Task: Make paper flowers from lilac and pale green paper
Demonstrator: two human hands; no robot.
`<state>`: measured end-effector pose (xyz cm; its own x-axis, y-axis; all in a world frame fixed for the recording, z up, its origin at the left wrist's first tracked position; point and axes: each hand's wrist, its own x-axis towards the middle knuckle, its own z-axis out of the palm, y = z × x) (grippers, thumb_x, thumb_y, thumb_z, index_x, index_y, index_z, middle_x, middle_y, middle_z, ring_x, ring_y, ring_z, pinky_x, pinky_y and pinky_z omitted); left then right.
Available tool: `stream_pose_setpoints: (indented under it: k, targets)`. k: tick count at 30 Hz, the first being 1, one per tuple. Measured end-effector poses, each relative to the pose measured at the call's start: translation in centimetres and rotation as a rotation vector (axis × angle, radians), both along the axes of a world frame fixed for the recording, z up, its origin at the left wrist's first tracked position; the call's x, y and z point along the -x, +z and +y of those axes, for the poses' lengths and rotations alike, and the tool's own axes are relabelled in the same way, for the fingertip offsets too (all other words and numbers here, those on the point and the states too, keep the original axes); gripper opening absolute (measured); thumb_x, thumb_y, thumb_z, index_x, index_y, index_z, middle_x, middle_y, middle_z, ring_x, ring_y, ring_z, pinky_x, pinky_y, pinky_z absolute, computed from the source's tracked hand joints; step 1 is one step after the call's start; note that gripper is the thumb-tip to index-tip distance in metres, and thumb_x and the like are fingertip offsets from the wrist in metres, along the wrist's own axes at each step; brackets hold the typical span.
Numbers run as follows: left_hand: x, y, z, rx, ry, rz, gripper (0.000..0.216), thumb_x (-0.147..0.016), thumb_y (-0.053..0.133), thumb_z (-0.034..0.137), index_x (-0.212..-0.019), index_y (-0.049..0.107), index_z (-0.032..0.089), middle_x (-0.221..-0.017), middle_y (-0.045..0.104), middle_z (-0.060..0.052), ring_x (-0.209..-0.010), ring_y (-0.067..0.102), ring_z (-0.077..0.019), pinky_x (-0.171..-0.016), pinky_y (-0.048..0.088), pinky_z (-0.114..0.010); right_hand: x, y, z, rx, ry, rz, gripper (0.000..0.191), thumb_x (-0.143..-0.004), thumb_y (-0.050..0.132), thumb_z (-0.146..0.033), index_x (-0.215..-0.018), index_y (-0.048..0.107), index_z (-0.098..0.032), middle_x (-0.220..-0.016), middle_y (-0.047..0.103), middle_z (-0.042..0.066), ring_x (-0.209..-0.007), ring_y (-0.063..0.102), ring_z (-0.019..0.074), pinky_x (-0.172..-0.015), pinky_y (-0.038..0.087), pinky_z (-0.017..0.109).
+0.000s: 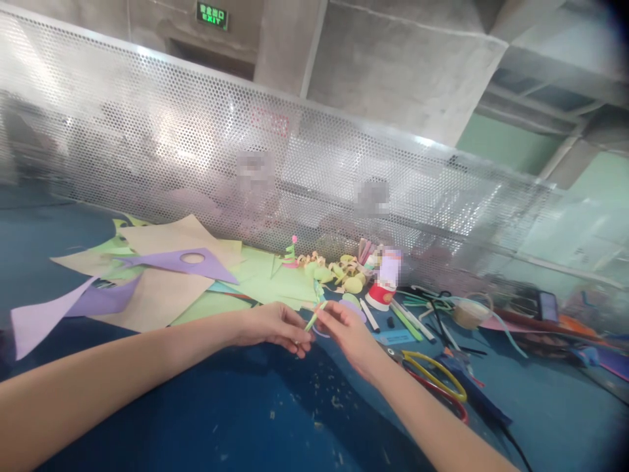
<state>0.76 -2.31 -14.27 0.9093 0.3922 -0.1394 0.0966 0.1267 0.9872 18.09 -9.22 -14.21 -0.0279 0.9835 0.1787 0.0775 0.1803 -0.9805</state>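
Between my two hands is a narrow light-green strip (313,319), slanting up to the right; it looks like paper, though blur hides its exact form. My left hand (280,328) pinches its lower end with bent fingers. The upper end sits in the closed thumb and fingers of my right hand (350,333). Just beyond lie light-green paper sheets (265,275) and several cut yellow-green paper pieces (352,284). A small green paper spiral (291,252) with a pink top stands behind them. Close to my right wrist are scissors (432,373) with yellow and red handles.
Tan paper (152,298) and purple paper with a round hole (216,262) spread at the left. A red-and-white paper cup (380,296), markers (369,314) and a tape roll (472,313) stand or lie rightward. A perforated metal screen (196,144) borders the blue table (236,406).
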Motion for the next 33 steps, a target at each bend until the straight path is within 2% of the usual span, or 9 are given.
stream_pose_setpoints:
  k: [6,10,14,17,19,25,30,33]
  targets:
    - [-0.1,0.1,0.0,-0.071,0.003,-0.007,0.038,-0.061,0.072,0.029,-0.096,0.064,0.016,-0.080,0.067,-0.003,-0.071,0.061,-0.0123,-0.072,0.045,-0.025,-0.8,-0.7,0.7,-0.040,-0.120,0.067,0.023,-0.070,0.063,-0.038,-0.079,0.058,-0.018,-0.070,0.052,-0.001,-0.066,0.048,0.0125,-0.065,0.041,0.025]
    - [-0.9,-0.9,0.3,-0.205,0.134,-0.075,0.050,-0.061,0.071,0.028,-0.106,0.052,0.017,-0.074,0.066,-0.002,-0.069,0.062,-0.0153,-0.069,0.046,-0.029,-0.6,-1.2,0.7,-0.057,-0.185,0.108,0.023,-0.069,0.063,-0.040,-0.075,0.057,-0.019,-0.070,0.052,-0.001,-0.066,0.048,0.0137,-0.065,0.040,0.026]
    - [-1.5,-1.9,-0.1,-0.432,0.304,-0.113,0.039,-0.061,0.070,0.028,-0.091,0.046,0.019,-0.068,0.061,0.002,-0.064,0.059,-0.0136,-0.063,0.045,-0.026,-0.2,-1.6,0.6,-0.059,-0.247,0.141,0.022,-0.071,0.061,-0.041,-0.072,0.056,-0.020,-0.066,0.049,-0.002,-0.065,0.047,0.0141,-0.062,0.039,0.026]
    - [-1.6,-2.0,-0.8,-0.644,0.402,-0.073,0.025,-0.066,0.065,0.029,-0.079,0.046,0.019,-0.062,0.054,0.005,-0.057,0.054,-0.0111,-0.055,0.041,-0.021,0.0,-1.9,0.5,-0.074,-0.234,0.148,0.022,-0.072,0.060,-0.040,-0.067,0.054,-0.020,-0.063,0.048,-0.002,-0.062,0.046,0.0134,-0.059,0.037,0.025]
    - [-1.6,-1.9,-1.2,-0.720,0.445,-0.034,0.019,-0.069,0.061,0.030,-0.076,0.046,0.020,-0.059,0.052,0.006,-0.054,0.053,-0.0109,-0.051,0.038,-0.020,0.1,-2.0,0.5,-0.077,-0.217,0.157,0.022,-0.073,0.060,-0.040,-0.065,0.054,-0.020,-0.062,0.047,-0.003,-0.061,0.045,0.0129,-0.059,0.037,0.025]
    - [-1.4,-1.8,-1.4,-0.802,0.463,-0.002,0.010,-0.077,0.049,0.030,-0.078,0.048,0.020,-0.060,0.059,0.004,-0.055,0.056,-0.0121,-0.055,0.040,-0.022,0.2,-2.2,0.6,-0.041,-0.207,0.211,0.020,-0.070,0.064,-0.039,-0.067,0.056,-0.021,-0.063,0.052,-0.003,-0.063,0.050,0.0136,-0.066,0.042,0.029]
    - [-1.5,-1.7,-1.1,-0.852,0.526,-0.040,0.013,-0.077,0.050,0.031,-0.074,0.053,0.019,-0.065,0.060,0.002,-0.057,0.055,-0.0114,-0.058,0.041,-0.022,0.4,-2.1,0.3,-0.013,-0.184,0.244,0.020,-0.070,0.064,-0.040,-0.073,0.058,-0.021,-0.071,0.059,0.000,-0.070,0.055,0.0169,-0.076,0.044,0.035]
    - [-1.7,-1.7,-0.7,-0.757,0.576,-0.056,0.018,-0.072,0.056,0.035,-0.068,0.053,0.017,-0.065,0.059,0.001,-0.057,0.055,-0.0116,-0.058,0.043,-0.023,0.5,-2.0,0.2,-0.031,-0.190,0.240,0.019,-0.070,0.064,-0.040,-0.074,0.058,-0.022,-0.071,0.060,0.000,-0.070,0.056,0.0171,-0.077,0.044,0.036]
